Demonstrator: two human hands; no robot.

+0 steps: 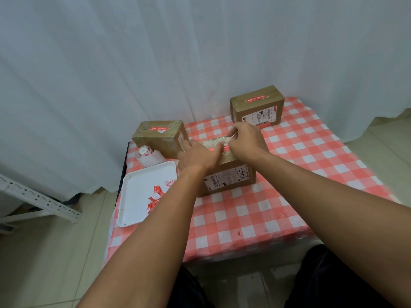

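A brown cardboard parcel (231, 177) with a printed shipping label and handwritten digits stands in the middle of the checked table. My left hand (196, 155) lies flat on its top, fingers stretched out and pressing down. My right hand (245, 140) is over the far side of the top and pinches a pale strip of tape or sticker (216, 142) that runs across the lid. A red mark shows on the lid between the two hands. Most of the lid is hidden by my hands.
Two more taped parcels stand on the red-and-white cloth (289, 196): one at back left (159, 138), one at back right (258, 106). A white tray (138, 190) with torn red sticker scraps lies at the left, a label roll (148, 155) behind it. A white curtain hangs behind.
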